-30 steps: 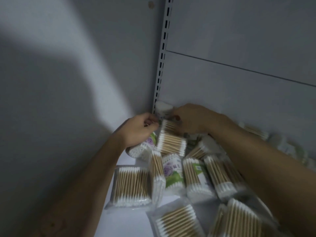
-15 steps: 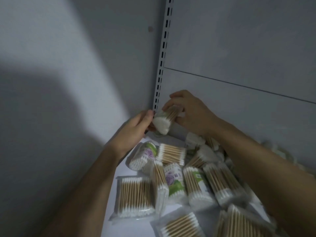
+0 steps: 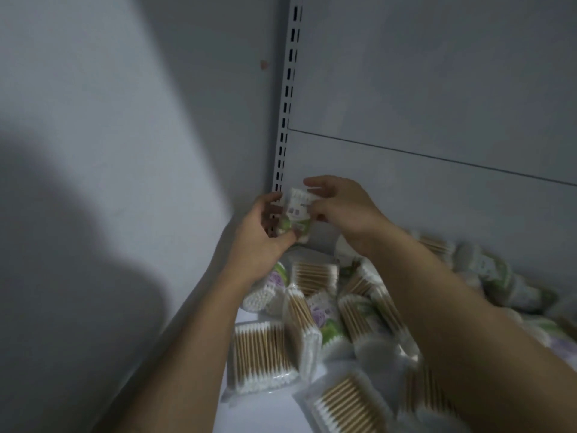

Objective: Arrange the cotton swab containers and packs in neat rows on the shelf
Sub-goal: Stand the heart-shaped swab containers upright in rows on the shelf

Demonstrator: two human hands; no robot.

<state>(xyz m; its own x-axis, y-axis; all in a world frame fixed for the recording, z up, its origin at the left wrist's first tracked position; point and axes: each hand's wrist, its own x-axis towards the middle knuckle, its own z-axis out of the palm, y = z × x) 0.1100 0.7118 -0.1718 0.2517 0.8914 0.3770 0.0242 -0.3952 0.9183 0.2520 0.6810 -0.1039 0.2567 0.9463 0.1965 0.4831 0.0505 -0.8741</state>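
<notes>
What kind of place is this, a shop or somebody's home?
Most likely a shop or stockroom. A slotted metal upright runs up the corner beside plain back panels, and many similar cotton swab packs lie heaped on the shelf, the sort of stock a store carries.

You are standing at a shop display bay. A white slotted upright (image 3: 288,98) of the kind used in store racking runs up the far corner, with plain grey back panels (image 3: 437,89) to its right. The near shelf (image 3: 249,317) is heaped with many identical sealed packs of cotton swabs (image 3: 262,357).
</notes>
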